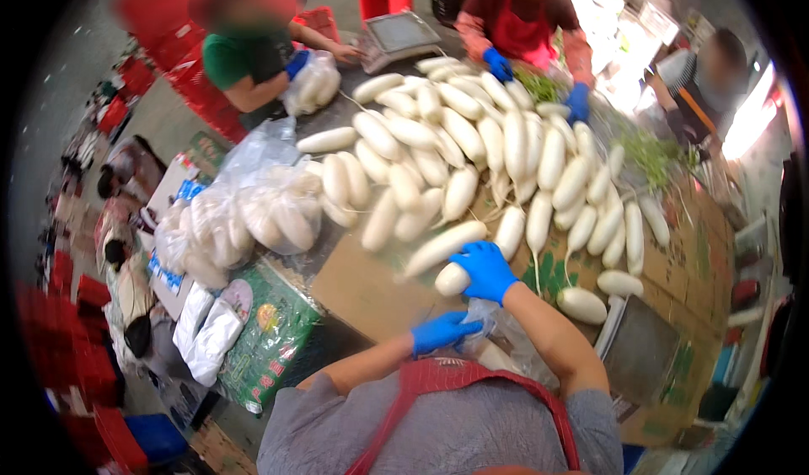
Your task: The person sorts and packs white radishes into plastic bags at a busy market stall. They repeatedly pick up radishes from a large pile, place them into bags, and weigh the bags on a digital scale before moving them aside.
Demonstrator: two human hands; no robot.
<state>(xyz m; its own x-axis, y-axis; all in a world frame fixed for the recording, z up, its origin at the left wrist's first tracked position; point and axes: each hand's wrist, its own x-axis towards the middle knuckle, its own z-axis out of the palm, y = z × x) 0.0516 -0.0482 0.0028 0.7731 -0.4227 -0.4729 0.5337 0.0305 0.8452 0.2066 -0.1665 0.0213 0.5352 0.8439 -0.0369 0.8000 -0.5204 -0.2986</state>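
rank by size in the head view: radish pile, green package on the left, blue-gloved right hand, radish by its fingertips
1. radish pile
2. green package
3. right hand
4. radish, partly covered

- Vegetable-packing workplace
- White radishes (462, 131) heaped across a cardboard-covered bench (354, 283)
- Bagged radishes (286, 222) along the bench's left edge
- Scale (403, 32) at the far edge
- Red crates (202, 97) stacked beyond the far left corner

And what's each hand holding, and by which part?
Right hand: a white radish, gripped just behind its exposed left end. Left hand: against a clear plastic bag; can't tell whether it's gripped.
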